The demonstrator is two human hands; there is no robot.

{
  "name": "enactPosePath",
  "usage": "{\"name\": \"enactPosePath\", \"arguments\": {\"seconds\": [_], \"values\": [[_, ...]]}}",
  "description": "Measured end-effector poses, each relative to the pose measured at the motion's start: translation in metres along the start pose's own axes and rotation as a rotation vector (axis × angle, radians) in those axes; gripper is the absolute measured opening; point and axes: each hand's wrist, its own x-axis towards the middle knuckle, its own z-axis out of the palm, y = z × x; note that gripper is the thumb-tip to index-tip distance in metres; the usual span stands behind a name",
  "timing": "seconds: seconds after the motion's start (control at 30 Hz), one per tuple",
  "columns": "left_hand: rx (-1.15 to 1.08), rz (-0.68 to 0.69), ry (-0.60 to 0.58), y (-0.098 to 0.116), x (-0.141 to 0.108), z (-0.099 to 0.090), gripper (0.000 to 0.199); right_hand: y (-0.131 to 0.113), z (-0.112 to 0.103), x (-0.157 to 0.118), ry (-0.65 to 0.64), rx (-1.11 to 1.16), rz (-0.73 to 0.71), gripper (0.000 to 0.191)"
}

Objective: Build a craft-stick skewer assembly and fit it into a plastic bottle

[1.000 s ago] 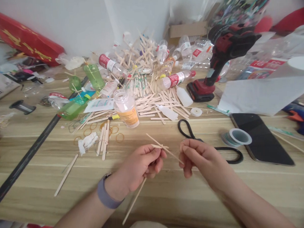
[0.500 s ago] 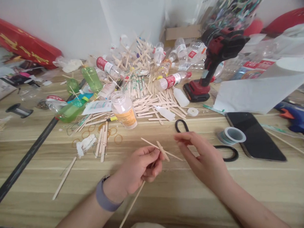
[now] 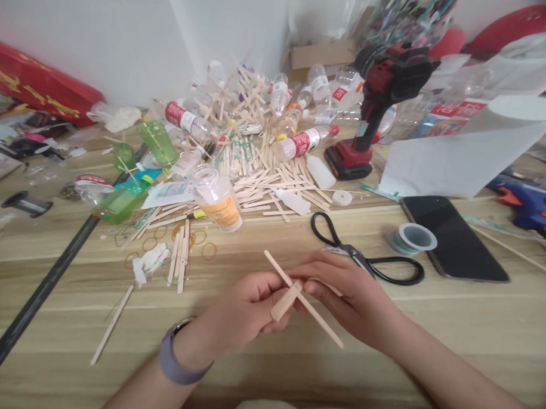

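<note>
Bare desk [image 3: 502, 345] leaves a passage for a hand at the lower right of the frame. Just beyond the right hand [image 3: 350, 288], scissors [image 3: 353, 251], a spool [image 3: 416, 237] and a phone [image 3: 460, 243] crowd the centre right; a drill [image 3: 371, 114] and a jar [image 3: 220, 203] stand taller farther up.

The hands [image 3: 252, 303] [image 3: 350, 291] partly hide the scissors [image 3: 355, 256]; the left edge crops the red box [image 3: 38, 82].

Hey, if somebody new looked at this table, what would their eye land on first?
Probably the red-and-black power drill, standing upright toward the back right of the table. Then perhaps the clutter of loose wooden sticks and plastic bottles across the middle back. In the foreground, the left hand and right hand meet at two crossed sticks.
</note>
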Motion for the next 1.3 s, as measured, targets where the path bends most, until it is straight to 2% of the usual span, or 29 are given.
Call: {"name": "enactPosePath", "arguments": {"seconds": [0.27, 0.5, 0.73, 1.07, 1.3], "values": [[0.094, 0.012, 0.028, 0.011, -0.002, 0.005, 0.033, 0.002, 0.003, -0.005, -0.046, -0.002, 0.002, 0.027], [0.083, 0.037, 0.076, 0.011, -0.006, 0.005, 0.03, -0.001, 0.006, -0.005, -0.087, 0.047, 0.057, 0.036], [0.071, 0.078, 0.088, 0.006, -0.006, 0.003, 0.032, -0.004, 0.007, -0.005, -0.075, 0.108, 0.092, 0.034], [0.055, 0.03, 0.069, 0.001, -0.003, -0.001, 0.039, -0.001, 0.004, -0.004, -0.143, 0.095, 0.128, 0.039], [-0.042, 0.0, 0.075, 0.0, 0.002, 0.001, 0.038, -0.002, 0.005, 0.001, -0.102, 0.07, 0.122, 0.041]]}}
